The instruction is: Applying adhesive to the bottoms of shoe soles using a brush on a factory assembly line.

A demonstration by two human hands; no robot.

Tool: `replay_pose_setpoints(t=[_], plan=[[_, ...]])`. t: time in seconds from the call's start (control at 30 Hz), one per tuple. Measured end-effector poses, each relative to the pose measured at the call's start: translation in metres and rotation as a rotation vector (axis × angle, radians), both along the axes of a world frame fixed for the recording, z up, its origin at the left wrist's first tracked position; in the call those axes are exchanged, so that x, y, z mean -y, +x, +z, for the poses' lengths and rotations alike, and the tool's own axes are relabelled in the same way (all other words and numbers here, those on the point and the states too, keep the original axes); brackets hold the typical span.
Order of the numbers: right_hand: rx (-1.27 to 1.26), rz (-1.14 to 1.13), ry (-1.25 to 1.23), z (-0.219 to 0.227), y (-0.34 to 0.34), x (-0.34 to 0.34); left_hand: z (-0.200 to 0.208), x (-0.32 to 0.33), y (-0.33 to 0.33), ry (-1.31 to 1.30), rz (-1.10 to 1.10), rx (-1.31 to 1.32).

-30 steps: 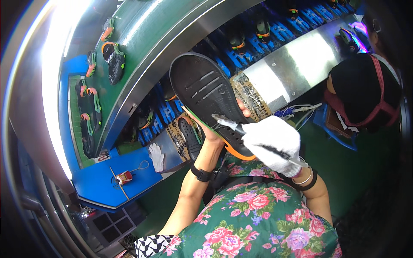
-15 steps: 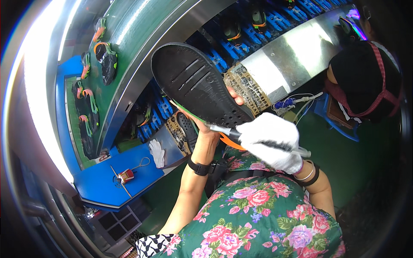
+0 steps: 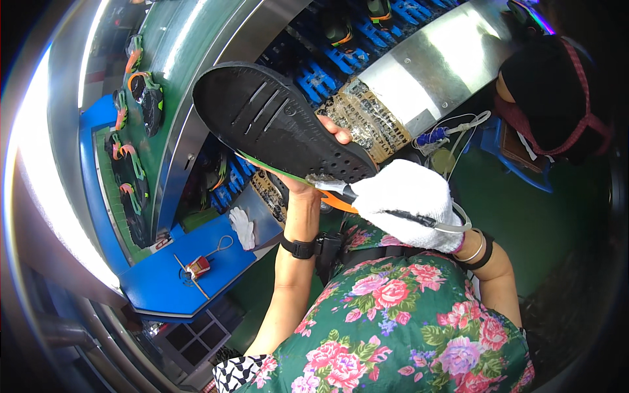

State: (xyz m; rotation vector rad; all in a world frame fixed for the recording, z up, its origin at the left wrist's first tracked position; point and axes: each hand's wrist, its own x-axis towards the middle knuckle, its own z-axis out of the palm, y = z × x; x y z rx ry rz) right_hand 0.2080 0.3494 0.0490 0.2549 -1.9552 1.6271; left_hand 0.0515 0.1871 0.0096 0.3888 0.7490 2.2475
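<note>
A shoe point(image 3: 282, 124) is tilted in front of me with its black underside, which has slots and small holes, facing up; green and orange show along its lower edge. My bare left hand point(image 3: 298, 187) is closed round it from beneath, with fingertips curling over the far edge. In a white knitted glove, my right hand point(image 3: 409, 203) is closed on a brush point(image 3: 333, 187) with a pale tip and black handle. The brush tip touches the shoe's near edge, close to my left palm. A clear tube runs back from the brush past my right wrist.
Behind the shoe runs a metal-edged line with blue racks point(image 3: 314, 82) holding shoes. Several shoes lie on the green conveyor point(image 3: 173, 52) at left. A white glove point(image 3: 242, 228) and a red-and-white item point(image 3: 198, 266) rest on the blue table point(image 3: 157, 281). A co-worker point(image 3: 547, 98) sits at right.
The shoe and my left hand have shifted left in the picture. My right hand has moved left and slightly up with the brush, whose tip stays at the shoe's edge.
</note>
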Motion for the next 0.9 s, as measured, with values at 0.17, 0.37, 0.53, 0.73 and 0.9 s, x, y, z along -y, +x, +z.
replay_pose_setpoints(t=[0.17, 0.37, 0.53, 0.73, 0.9], plan=[[0.113, 0.003, -0.213, -0.006, 0.001, -0.005, 0.005, -0.005, 0.001, -0.02, -0.052, -0.004], [0.072, 0.014, -0.009, 0.001, 0.003, -0.009, 0.009, -0.009, 0.0, 0.001, -0.072, 0.022], [0.107, 0.024, -0.098, -0.005, 0.004, -0.012, 0.007, -0.01, -0.004, -0.019, -0.06, -0.041], [0.172, 0.058, -0.192, -0.013, 0.005, -0.017, 0.009, -0.013, -0.005, -0.01, -0.068, -0.015], [0.099, -0.005, -0.05, -0.007, 0.005, -0.014, 0.007, -0.017, -0.009, -0.009, -0.094, -0.024]])
